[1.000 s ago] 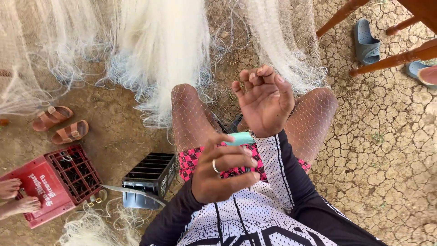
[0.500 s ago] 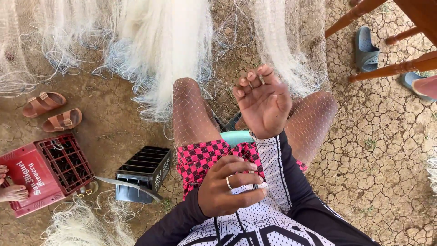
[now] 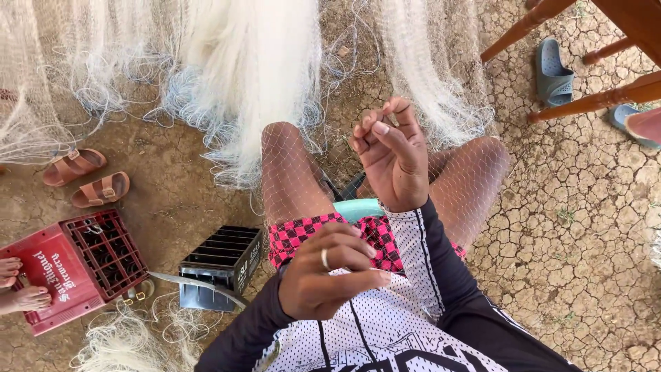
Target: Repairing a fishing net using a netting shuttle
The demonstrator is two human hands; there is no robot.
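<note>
2 hands (image 3: pixel 392 155) in white netting (image 3: pixel 289 172)

The right hand (image 3: pixel 392 155) is up in front, held out over the knees, back of the hand toward us, fingers curled in and the fingertips (image 3: pixel 381 128) bunched together in a pinch near the top. The left hand (image 3: pixel 330 272) sits lower and closer to the chest, loosely fisted with thumb pressed along the fingers, and both forearms run back toward the body in dark sleeves. The two hands are apart, one above the other, bare knees spread below them.
</note>
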